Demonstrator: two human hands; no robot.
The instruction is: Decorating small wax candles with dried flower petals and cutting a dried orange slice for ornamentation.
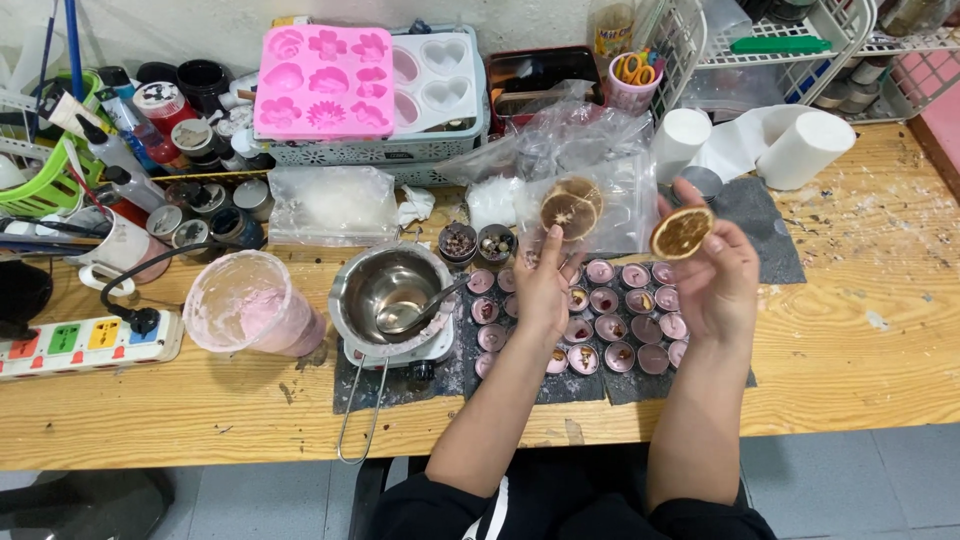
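The left hand (pixel 545 290) pinches two dried citrus slices (pixel 571 208) by the rim; the right hand (pixel 718 275) pinches a dried slice (pixel 682 232). Slices are probably light, stiff and brittle: grip edges only.

Even, bright overhead light fell on the wooden table (pixel 850 330), leaving soft, short shadows. The steel bowl (pixel 392 285) showed mild glare; wide-angle bending curved the edges.

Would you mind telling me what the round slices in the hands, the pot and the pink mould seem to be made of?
Slices: probably dried citrus, with translucent segments and a brown rind. Pot: polished metal, mirror-like reflections. Pink mould: likely silicone, matte and soft-looking.
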